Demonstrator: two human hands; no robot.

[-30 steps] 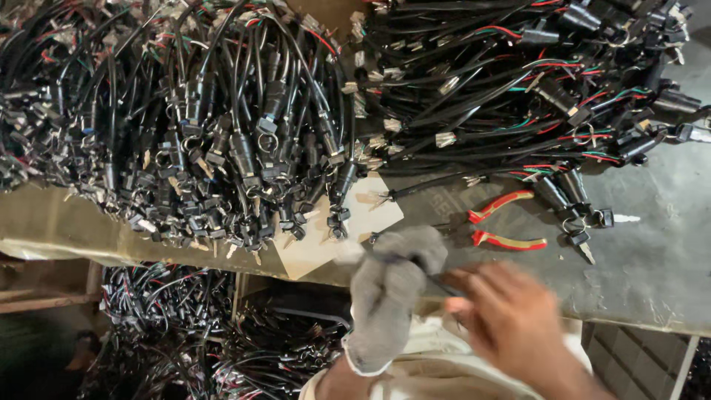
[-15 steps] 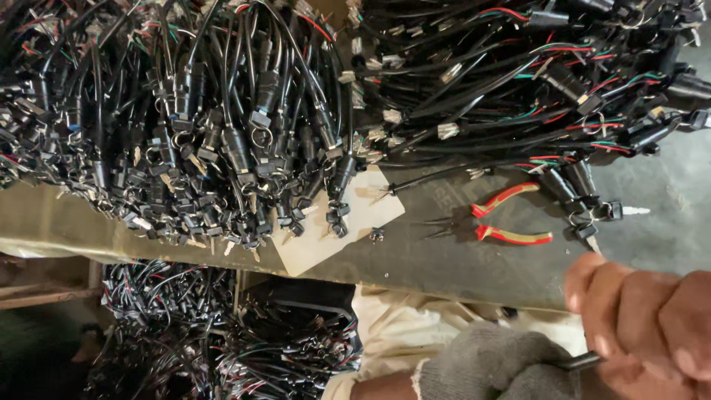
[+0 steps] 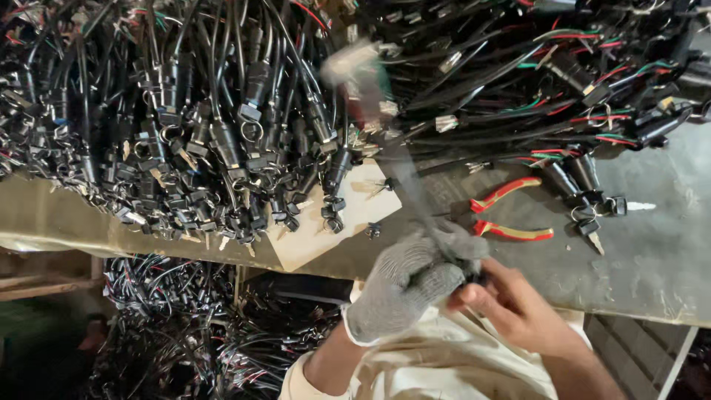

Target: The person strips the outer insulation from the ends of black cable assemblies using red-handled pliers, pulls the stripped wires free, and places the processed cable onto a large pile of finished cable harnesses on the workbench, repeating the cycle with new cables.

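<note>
Head view

- Left hand (image 3: 411,285) — in a grey knitted work glove, fingers curled tight around the lower end of a black cable harness (image 3: 404,167); the fist sits over the near edge of the table, just left of the other hand.
- Right hand (image 3: 518,311) — bare, fingertips pressed together on a small dark part at the harness's lower end, touching the gloved fist; what exactly is pinched is too hidden to tell.
- Black cable harness — runs up and away from the two hands as a blurred streak over the table, ending in a pale, blurred connector end near the top middle of the frame.
- Red-and-yellow-handled pliers (image 3: 511,211) — lying flat on the table, handles spread, just beyond the hands and apart from them.
- Grey, stained metal table top (image 3: 652,259) — bears the pliers and the piles.
- Large heap of black harnesses with plugs and key rings (image 3: 185,133) — covers the left half of the table, ends hanging over a pale cardboard sheet (image 3: 355,215).
- Second heap of black harnesses with red and green wires (image 3: 563,81) — upper right, near the pliers.
- Further black harnesses in a pile below the table (image 3: 178,326), lower left.
- Cream sleeve (image 3: 429,367) on the person's arms, bottom centre.
</note>
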